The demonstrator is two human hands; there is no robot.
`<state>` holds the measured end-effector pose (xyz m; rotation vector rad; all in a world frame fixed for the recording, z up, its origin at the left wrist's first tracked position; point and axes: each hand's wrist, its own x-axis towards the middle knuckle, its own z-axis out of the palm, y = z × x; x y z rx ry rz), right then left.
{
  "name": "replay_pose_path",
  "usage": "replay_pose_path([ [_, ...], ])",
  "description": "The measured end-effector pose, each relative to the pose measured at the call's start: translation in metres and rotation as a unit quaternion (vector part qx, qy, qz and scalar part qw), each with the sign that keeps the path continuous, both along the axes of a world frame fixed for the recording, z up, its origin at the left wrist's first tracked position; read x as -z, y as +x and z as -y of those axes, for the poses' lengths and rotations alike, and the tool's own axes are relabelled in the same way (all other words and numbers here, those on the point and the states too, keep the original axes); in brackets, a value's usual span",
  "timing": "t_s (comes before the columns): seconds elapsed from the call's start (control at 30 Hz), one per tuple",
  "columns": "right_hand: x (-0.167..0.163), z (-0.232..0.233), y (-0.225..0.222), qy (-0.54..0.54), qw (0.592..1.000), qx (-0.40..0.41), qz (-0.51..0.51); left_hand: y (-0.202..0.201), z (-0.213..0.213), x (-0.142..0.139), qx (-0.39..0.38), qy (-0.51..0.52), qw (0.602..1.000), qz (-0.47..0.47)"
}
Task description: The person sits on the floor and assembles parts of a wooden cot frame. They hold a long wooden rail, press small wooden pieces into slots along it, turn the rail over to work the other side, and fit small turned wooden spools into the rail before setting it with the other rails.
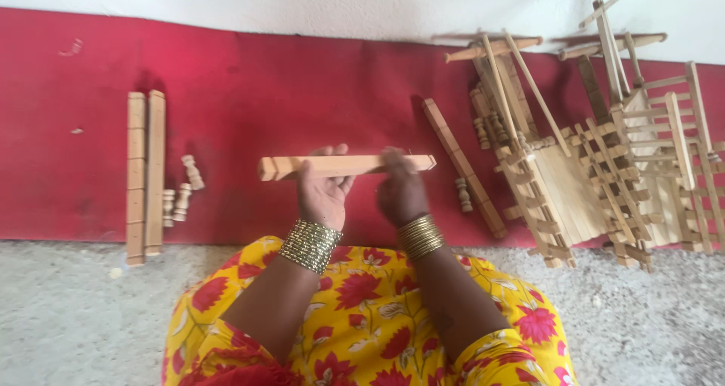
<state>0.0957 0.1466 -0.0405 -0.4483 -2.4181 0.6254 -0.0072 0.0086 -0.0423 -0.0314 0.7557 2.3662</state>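
**Wooden bar held level over red cloth**

Hands grip one wooden bar (pixel 346 165), which is held level above the red cloth (pixel 249 91). The left hand (pixel 323 193) is closed round it from below; the right hand (pixel 402 191) is closed on its right part. Two long slats (pixel 146 174) and small turned pegs (pixel 181 193) lie well to the left; wooden frames (pixel 589 167) are stacked to the right.

A pale square-sectioned wooden bar (pixel 346 165) with notches near its left end lies level at the centre of the frame, above the red mat, gripped at its middle from both sides.
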Motion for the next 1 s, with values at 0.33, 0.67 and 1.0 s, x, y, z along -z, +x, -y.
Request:
replay_pose_path([
  [0.33, 0.014, 0.034, 0.005, 0.027, 0.998, -0.059, -0.027, 0.004, 0.001, -0.011, -0.059, -0.024, 0.997, 0.041],
  [0.67, -0.008, -0.035, 0.038, 0.099, 0.987, 0.090, 0.089, 0.044, 0.031, -0.064, -0.106, 0.008, 0.989, 0.099],
  [1.0, -0.005, 0.040, 0.055, 0.122, 0.989, -0.084, 0.006, 0.057, -0.005, -0.020, -0.033, 0.197, 0.975, 0.101],
])
